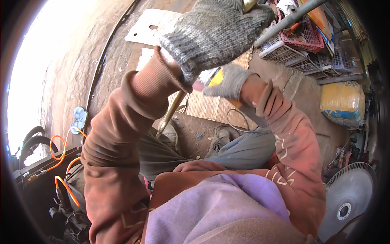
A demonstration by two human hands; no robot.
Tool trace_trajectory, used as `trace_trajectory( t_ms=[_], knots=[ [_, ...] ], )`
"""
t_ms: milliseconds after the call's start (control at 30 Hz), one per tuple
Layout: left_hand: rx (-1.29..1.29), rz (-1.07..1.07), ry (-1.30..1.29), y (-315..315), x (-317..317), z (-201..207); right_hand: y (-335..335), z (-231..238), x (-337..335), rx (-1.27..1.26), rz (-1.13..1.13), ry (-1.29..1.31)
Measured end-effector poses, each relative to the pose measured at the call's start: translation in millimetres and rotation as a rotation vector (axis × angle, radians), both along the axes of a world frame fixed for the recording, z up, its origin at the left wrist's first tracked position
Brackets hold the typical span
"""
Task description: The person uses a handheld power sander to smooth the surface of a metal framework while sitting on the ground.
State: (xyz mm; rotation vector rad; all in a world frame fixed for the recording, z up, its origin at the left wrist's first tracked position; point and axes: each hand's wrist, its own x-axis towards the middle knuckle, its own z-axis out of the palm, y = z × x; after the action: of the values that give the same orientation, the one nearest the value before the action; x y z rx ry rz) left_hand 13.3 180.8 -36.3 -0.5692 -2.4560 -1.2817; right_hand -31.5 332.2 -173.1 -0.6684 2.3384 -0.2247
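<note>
My left hand (219, 34), in a grey knitted glove, is raised at the top of the view. Its fingers close around a dull yellowish metal tube (174, 112), which passes behind the glove and slants down toward my left foot. My right hand (232, 83), also gloved, is beyond and lower, wrapped around an angle grinder (217, 78) with a yellow part and a silvery guard. A blurred pinkish disc shows beside the tube, and whether it touches the tube cannot be seen. The left sleeve and glove hide part of the tool.
Flattened cardboard (215, 109) lies on the floor by my feet, with a dark cable (243, 122) looping over it. Crates (302, 38) stand behind a grey pipe (290, 20). A yellow wrapped bundle (342, 101) and fan (350, 199) are right; an orange hose (65, 156) coils left.
</note>
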Motion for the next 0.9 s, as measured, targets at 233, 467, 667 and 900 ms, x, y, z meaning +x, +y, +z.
trace_trajectory(
  t_ms=[233, 467, 667, 900],
  knots=[
    [0.019, 0.035, -0.183, -0.8, 18.3, 22.1, 16.4, -1.1, 23.5, -0.117, 0.017, 0.106],
    [-0.389, 0.154, 0.504, -6.5, -13.4, -11.5, 24.9, -22.1, 5.6, -0.317, -0.260, -0.053],
    [0.113, 0.250, -0.358, -15.6, 20.9, 37.6, 27.2, -51.8, 32.3, -0.393, -0.041, -0.024],
    [0.160, 0.161, -0.139, -28.0, 3.8, 4.1, 36.4, -35.7, 30.6, -0.480, -0.345, -0.153]
  ],
)
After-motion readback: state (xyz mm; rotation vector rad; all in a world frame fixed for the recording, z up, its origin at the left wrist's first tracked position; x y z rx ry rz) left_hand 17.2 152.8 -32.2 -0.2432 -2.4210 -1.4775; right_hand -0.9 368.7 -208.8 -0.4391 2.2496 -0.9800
